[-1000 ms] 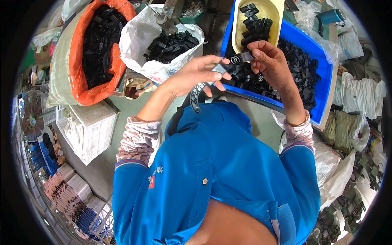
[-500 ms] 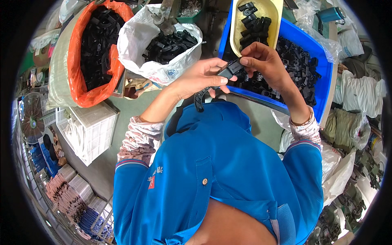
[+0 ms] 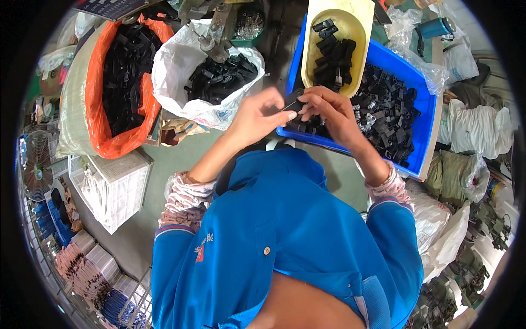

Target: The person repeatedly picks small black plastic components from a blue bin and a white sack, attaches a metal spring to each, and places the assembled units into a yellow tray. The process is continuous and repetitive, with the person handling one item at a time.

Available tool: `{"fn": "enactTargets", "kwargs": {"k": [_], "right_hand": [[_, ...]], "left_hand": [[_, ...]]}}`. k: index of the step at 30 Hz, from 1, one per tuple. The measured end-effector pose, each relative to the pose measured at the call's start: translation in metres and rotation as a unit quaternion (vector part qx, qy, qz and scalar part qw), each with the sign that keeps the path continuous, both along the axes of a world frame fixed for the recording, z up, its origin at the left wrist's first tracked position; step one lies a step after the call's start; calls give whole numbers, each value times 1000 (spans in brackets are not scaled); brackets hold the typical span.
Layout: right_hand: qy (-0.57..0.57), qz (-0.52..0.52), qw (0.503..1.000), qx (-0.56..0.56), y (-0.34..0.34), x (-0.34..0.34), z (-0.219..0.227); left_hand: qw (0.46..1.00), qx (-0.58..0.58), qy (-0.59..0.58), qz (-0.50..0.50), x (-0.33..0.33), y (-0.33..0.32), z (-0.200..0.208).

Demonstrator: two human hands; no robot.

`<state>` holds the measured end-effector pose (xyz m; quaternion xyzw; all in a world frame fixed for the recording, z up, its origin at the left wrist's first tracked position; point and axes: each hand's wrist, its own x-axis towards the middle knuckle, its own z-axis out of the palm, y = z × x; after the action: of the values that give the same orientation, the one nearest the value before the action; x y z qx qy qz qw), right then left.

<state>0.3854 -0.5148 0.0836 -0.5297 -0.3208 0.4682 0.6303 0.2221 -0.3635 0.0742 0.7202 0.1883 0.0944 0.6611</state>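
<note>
Between my two hands, in front of my chest, is a small black plastic part (image 3: 294,101) with a thin, light line across it. My left hand (image 3: 256,116) has its thumb and fingers around the left end of the part. At the other end, my right hand (image 3: 332,112) pinches with thumb and forefinger. Its fingers hide much of the part. Just beyond stands a yellow tub (image 3: 339,7) of black plastic pieces. It rests over a blue bin (image 3: 429,112) that holds many black pieces and some metal coil springs (image 3: 368,118).
Left of the bin stand a white sack (image 3: 171,63) of black parts and an orange-lined sack (image 3: 94,104) of more. A metal fixture (image 3: 213,46) juts over the white sack. A green container (image 3: 249,27) holds small metal pieces. A white crate (image 3: 123,192) sits at left.
Both hands have moved a little left and nearer together. The black part has turned, and its curved arm, which hung below my left hand, no longer shows. My view has shifted slightly.
</note>
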Motion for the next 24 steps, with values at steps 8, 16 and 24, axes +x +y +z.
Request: {"fn": "enactTargets", "kwargs": {"k": [8, 16, 24], "right_hand": [[-696, -151, 700, -55, 98, 136, -38], [-774, -66, 608, -163, 95, 136, -29], [76, -164, 982, -56, 78, 50, 24]], "left_hand": [[997, 5, -9, 79, -17, 30, 9], [995, -44, -47, 82, -33, 70, -5], [994, -22, -97, 46, -27, 105, -4]]}}
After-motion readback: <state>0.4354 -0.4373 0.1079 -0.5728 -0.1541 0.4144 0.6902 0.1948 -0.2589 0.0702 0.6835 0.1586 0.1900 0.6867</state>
